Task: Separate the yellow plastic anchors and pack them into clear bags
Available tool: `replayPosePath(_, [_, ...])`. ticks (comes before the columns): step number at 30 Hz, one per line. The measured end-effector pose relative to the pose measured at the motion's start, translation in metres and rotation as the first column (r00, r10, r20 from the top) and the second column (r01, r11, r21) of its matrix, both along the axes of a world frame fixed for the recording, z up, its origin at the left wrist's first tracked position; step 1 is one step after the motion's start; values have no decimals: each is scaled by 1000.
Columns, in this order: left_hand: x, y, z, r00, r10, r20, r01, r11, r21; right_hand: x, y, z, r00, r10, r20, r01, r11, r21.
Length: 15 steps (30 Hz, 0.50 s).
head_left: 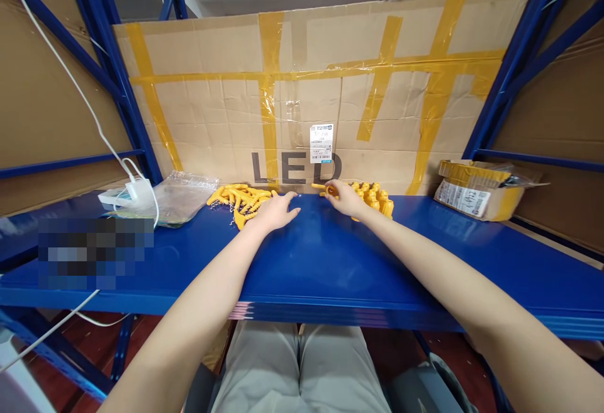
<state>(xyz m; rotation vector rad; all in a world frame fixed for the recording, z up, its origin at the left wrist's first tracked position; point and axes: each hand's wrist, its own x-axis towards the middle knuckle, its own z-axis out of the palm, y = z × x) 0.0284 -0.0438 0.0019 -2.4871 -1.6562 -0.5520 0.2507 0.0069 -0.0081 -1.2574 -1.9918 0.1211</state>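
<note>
My left hand [277,211] reaches over the blue shelf top with its thumb and fingers apart, and I see nothing held in it. Just left of it lies a loose pile of yellow plastic pieces [238,198], with small dark chain-like bits showing among them. My right hand [344,199] is closed in a pinch on a slim yellow plastic piece [318,186], whose end sticks out to the left; its exact kind is too small to tell. Beside and partly behind that hand, yellow pieces [377,198] stand grouped close together in rows.
A taped cardboard sheet [212,117] marked LED closes off the back of the blue shelf [306,262]. At left are a clear plastic bag [182,196], a white power strip with cable [136,192] and a blurred dark object [94,252]. A small open carton [479,192] stands at right.
</note>
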Motion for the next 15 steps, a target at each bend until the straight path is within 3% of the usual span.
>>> replayPosePath(3, [0,0,0,1000,-16,-10,16,1000,-5,-2,7,-9,932,-27,362,17,999,30])
replayPosePath(6, [0,0,0,1000,-24,-6,24,1000,-7,-2,8,-14,781,-76,620,43,997,68])
replayPosePath(10, [1,3,-2,999,-31,-10,31,999,-10,-5,0,-16,643,-179,744,125,984,129])
replayPosePath(15, [0,6,-4,999,-41,-15,41,999,-13,-11,-8,-13,577,-241,780,212,967,142])
